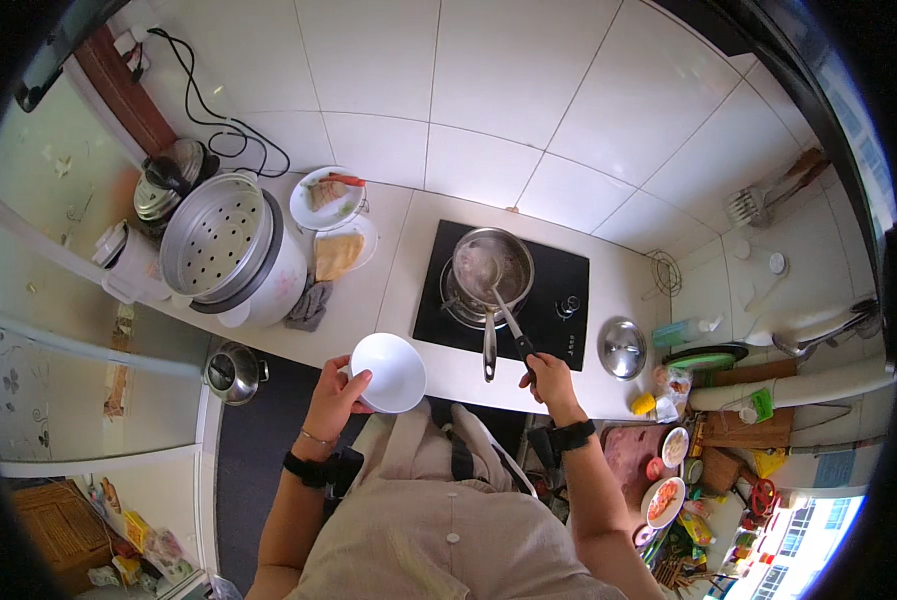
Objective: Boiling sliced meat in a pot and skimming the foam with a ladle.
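My left hand (337, 388) grips the rim of an empty white bowl (390, 373), thumb inside, in front of the counter. My right hand (552, 382) is closed around the black handle of a metal ladle (510, 323). The ladle's head dips into a steel saucepan (493, 267) with cloudy, foamy liquid. This pan rests on the burner of a black cooktop (553, 262), and its own handle points towards me, untouched.
A perforated steamer (216, 236) sits on a white cooker at the left. Beside it are a plate with food (328, 198), a yellowish folded cloth (338, 256) and a grey cloth (310, 306). Right of the cooktop lies a steel lid (622, 348); beyond it is a cutting board (628, 457).
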`<action>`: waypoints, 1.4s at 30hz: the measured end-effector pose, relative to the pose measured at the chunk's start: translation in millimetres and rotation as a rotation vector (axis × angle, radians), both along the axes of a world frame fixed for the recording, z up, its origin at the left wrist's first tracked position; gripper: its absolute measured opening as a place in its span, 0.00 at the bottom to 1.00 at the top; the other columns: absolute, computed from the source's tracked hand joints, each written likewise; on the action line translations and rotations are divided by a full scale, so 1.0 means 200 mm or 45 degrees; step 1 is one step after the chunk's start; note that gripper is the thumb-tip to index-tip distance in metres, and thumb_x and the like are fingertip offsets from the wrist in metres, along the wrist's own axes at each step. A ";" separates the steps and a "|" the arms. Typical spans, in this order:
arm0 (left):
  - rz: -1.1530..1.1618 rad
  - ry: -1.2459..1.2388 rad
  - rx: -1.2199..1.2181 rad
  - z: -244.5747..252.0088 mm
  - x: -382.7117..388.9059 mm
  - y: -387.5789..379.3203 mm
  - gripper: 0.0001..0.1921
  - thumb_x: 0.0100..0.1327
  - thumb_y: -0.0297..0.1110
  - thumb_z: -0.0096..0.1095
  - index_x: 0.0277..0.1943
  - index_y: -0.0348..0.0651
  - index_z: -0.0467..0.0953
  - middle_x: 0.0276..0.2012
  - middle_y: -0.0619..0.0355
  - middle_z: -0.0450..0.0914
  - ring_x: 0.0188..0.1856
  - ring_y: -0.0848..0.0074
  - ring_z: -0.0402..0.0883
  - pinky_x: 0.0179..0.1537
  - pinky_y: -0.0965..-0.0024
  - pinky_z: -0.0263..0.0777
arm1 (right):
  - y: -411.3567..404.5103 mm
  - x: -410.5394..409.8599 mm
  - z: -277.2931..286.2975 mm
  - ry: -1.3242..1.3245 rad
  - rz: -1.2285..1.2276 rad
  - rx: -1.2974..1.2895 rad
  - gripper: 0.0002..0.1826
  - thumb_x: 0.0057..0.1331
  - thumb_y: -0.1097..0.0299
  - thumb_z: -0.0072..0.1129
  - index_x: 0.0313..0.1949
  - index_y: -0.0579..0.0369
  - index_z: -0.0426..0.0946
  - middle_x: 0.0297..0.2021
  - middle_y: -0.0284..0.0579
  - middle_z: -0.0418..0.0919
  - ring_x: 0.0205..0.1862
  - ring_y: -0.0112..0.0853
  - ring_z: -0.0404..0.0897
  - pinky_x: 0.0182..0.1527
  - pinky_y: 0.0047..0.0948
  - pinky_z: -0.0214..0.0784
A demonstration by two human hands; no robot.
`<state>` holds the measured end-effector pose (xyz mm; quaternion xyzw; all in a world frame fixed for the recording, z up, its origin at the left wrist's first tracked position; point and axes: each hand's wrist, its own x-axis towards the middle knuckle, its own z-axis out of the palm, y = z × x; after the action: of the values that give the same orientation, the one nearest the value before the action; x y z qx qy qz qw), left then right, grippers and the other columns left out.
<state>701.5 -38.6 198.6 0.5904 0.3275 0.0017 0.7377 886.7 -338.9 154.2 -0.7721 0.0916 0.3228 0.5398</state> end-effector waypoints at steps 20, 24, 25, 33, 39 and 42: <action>0.003 -0.053 -0.188 -0.04 0.13 0.03 0.30 0.63 0.40 0.62 0.57 0.29 0.57 0.45 0.47 0.73 0.41 0.69 0.81 0.34 0.71 0.82 | -0.03 -0.05 0.00 0.557 -0.353 0.741 0.16 0.72 0.63 0.41 0.48 0.63 0.70 0.22 0.39 0.70 0.15 0.19 0.57 0.15 0.16 0.47; -0.018 -0.091 -0.220 -0.05 0.19 0.03 0.29 0.63 0.40 0.61 0.57 0.30 0.57 0.47 0.48 0.72 0.42 0.68 0.80 0.36 0.68 0.82 | -0.02 -0.07 0.01 0.556 -0.322 0.741 0.17 0.72 0.61 0.39 0.50 0.61 0.68 0.22 0.37 0.69 0.14 0.18 0.58 0.15 0.15 0.48; -0.024 -0.091 -0.221 -0.06 0.20 0.04 0.29 0.63 0.40 0.61 0.57 0.30 0.57 0.47 0.48 0.72 0.42 0.68 0.80 0.36 0.68 0.82 | -0.02 -0.07 0.01 0.553 -0.328 0.742 0.17 0.72 0.61 0.39 0.50 0.61 0.68 0.22 0.37 0.69 0.14 0.18 0.58 0.15 0.15 0.48; 0.032 -0.177 -0.513 -0.16 0.33 0.05 0.28 0.64 0.35 0.59 0.60 0.34 0.54 0.53 0.46 0.69 0.50 0.62 0.77 0.44 0.60 0.81 | -0.03 -0.11 0.11 0.384 -0.357 0.611 0.17 0.72 0.62 0.40 0.47 0.64 0.71 0.21 0.37 0.69 0.13 0.18 0.57 0.15 0.17 0.46; 0.071 -0.304 -0.737 -0.36 0.55 0.03 0.29 0.63 0.31 0.60 0.62 0.39 0.54 0.55 0.46 0.68 0.57 0.58 0.72 0.53 0.53 0.75 | -0.07 -0.12 0.26 0.314 -0.367 0.560 0.16 0.71 0.64 0.40 0.45 0.64 0.73 0.20 0.37 0.70 0.13 0.17 0.56 0.14 0.17 0.45; 0.052 -0.315 -0.789 -0.40 0.67 0.00 0.28 0.63 0.30 0.60 0.62 0.40 0.54 0.56 0.47 0.68 0.57 0.59 0.72 0.54 0.54 0.74 | -0.13 -0.10 0.33 -0.019 -0.033 0.367 0.16 0.71 0.64 0.40 0.45 0.64 0.73 0.20 0.36 0.69 0.13 0.17 0.56 0.15 0.16 0.45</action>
<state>835.4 -38.3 118.4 0.3268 0.2320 -0.0115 0.9161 865.8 -365.6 219.4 -0.6876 0.0503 0.3198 0.6499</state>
